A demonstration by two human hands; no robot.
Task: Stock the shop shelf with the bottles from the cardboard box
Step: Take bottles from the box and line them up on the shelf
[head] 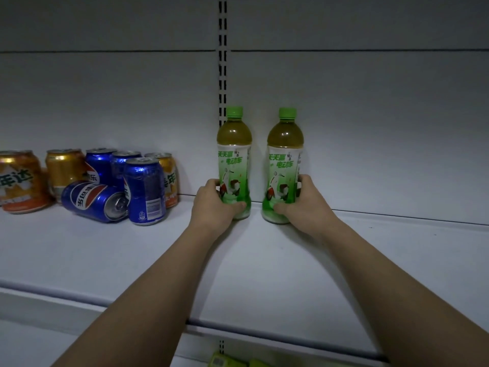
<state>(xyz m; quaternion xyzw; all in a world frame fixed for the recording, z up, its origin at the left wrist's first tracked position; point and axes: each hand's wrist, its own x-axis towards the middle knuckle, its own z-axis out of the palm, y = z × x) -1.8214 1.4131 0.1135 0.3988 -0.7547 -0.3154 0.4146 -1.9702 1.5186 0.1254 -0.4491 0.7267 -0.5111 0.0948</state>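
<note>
Fingers of the left hand (211, 205) and right hand (307, 205) each wrap one upright amber-filled bottle: left bottle (234, 165), right bottle (284, 168).

To your left you had a cluster of upright orange cans (19, 181) and blue cans (144, 192), one blue can (96, 201) lying on its side in front, its opening end facing right.

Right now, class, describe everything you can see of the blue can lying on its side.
The blue can lying on its side is a metal cola can with a red, white and blue logo. Its silver top, tab in place, faces the camera and right. It rests on the white shelf, in front of the upright blue cans.
</note>
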